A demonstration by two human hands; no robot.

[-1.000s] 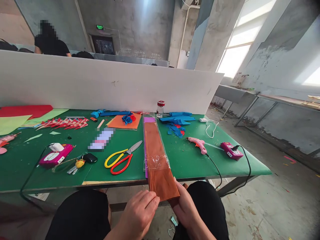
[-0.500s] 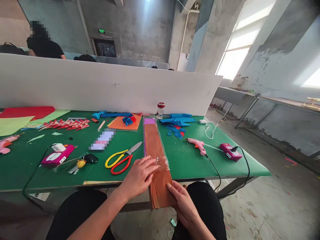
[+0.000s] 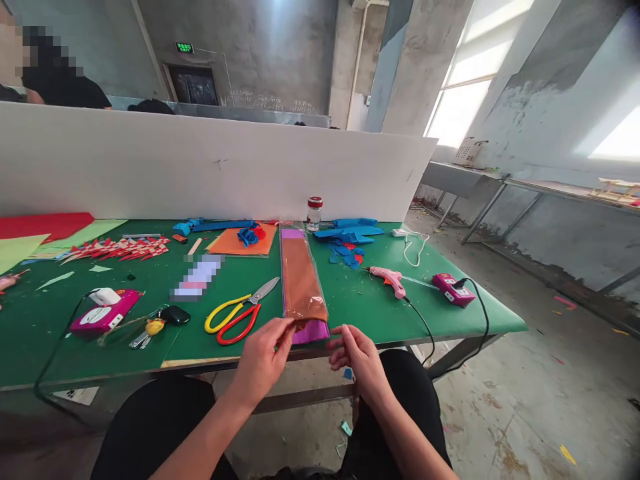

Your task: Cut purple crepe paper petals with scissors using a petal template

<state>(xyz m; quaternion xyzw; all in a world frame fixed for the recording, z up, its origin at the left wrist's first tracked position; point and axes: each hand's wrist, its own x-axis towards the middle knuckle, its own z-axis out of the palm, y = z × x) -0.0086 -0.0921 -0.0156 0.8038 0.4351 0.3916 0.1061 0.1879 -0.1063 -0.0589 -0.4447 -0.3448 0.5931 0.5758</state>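
Note:
A clear plastic bag (image 3: 306, 308) lies lengthwise on the green table, its near end close to the front edge. Folded brown paper (image 3: 300, 273) fills most of it, and purple paper (image 3: 313, 332) shows at the near end and along the left side. My left hand (image 3: 265, 353) pinches the bag's near left edge between thumb and fingers. Just off the near right corner, my right hand (image 3: 357, 357) has loosely bent fingers, apart, with nothing visible in them. Scissors (image 3: 243, 312) with yellow and red handles lie left of the bag.
A pink glue gun (image 3: 390, 280) lies to the right, its cord near a magenta power box (image 3: 453, 290). Behind stand a lidded glass jar (image 3: 315, 215) and a white board (image 3: 210, 163). Keys (image 3: 155, 327), blue paper pieces (image 3: 350, 233) and a second magenta box (image 3: 107, 313) are also on the table.
The brown paper has slid deeper into the plastic bag, away from me. My right hand has let go of the paper; my left hand has moved to the bag's near edge. The view has shifted slightly.

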